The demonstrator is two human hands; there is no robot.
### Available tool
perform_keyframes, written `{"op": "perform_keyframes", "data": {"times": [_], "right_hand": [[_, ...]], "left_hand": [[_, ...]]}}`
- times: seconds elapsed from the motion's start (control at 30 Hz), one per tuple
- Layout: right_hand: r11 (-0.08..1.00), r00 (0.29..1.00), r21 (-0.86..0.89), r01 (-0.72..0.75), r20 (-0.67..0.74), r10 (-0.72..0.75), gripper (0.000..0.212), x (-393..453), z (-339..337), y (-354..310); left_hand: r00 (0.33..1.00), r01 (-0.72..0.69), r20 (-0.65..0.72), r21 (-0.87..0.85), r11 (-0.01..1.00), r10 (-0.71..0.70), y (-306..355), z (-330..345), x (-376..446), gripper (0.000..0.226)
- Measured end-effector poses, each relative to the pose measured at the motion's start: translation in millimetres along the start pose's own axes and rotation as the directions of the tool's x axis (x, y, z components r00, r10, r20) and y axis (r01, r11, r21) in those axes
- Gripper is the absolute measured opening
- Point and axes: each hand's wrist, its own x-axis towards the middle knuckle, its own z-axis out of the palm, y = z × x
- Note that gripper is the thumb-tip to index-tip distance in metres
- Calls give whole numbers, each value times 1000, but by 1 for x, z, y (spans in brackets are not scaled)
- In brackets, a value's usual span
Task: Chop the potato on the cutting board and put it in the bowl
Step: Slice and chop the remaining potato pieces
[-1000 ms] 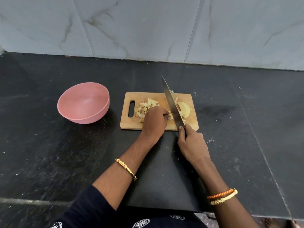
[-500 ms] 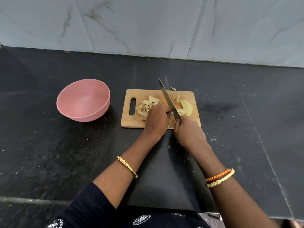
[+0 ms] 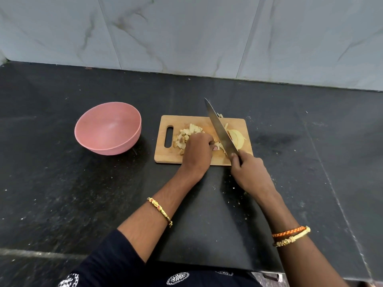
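Pale, wet potato strips (image 3: 217, 145) sit under the curled left hand (image 3: 199, 151) fingers on the cutting board (image 3: 207, 157); the right hand (image 3: 248, 172) grips the knife (image 3: 220, 130). Likely firm but slippery, they're best pinned with tucked fingertips. Half a second ago the blade lay lower; now it's raised. Pink bowl (image 3: 107, 129) holds nothing.

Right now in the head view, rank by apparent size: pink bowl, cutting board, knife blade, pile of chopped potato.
1. cutting board
2. pink bowl, nearly matching the board, so that order is unsure
3. knife blade
4. pile of chopped potato, partly hidden by the left hand
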Motion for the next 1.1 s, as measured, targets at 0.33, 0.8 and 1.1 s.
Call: {"op": "perform_keyframes", "data": {"times": [0.33, 0.8, 1.1], "right_hand": [[997, 996, -14, 79, -29, -79, 32, 0, 6, -7], [981, 1000, -193, 8, 22, -4, 25, 0, 15, -24], [969, 991, -242, -54, 109, 83, 27, 2, 13, -27]], "left_hand": [[999, 45, 3, -47, 998, -45, 0, -1, 0, 13], [999, -42, 31, 26, 999, 41, 1, 1, 0, 13], [999, -35, 6, -7, 999, 35, -6, 6, 3, 11]]}}
